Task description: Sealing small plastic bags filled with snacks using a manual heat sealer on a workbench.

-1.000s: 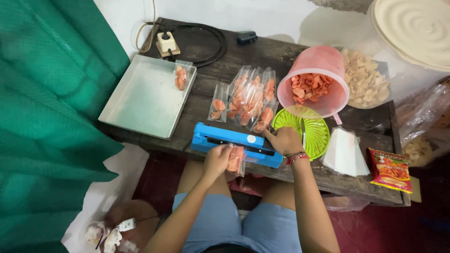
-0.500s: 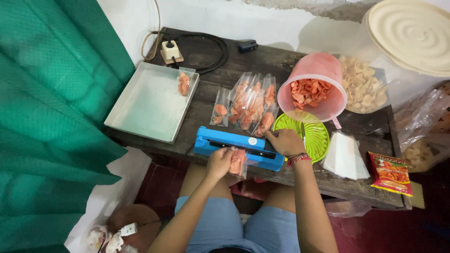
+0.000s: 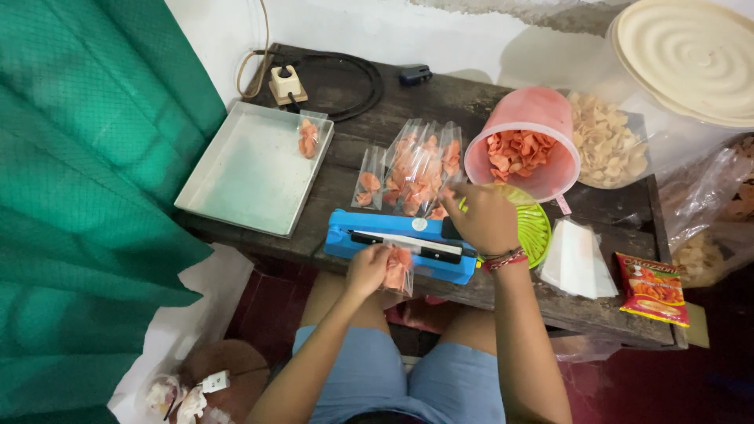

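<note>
the left hand (image 3: 367, 269) pinches a small clear bag of orange crackers (image 3: 397, 270) at the blue sealer's (image 3: 400, 245) front edge — the right hand (image 3: 481, 218) presses on its bar, fingers curled, on the table (image 3: 613, 212).

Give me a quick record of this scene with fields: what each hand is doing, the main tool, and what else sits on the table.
left hand: holds small clear plastic bag of orange crackers at the sealer's front edge
right hand: rests on the sealer's right end
tool: blue bar-shaped bag sealer on dark wooden table
behind tool: row of filled clear bags
left: grey metal tray
right: pink plastic bucket of crackers, green slotted plate
</note>
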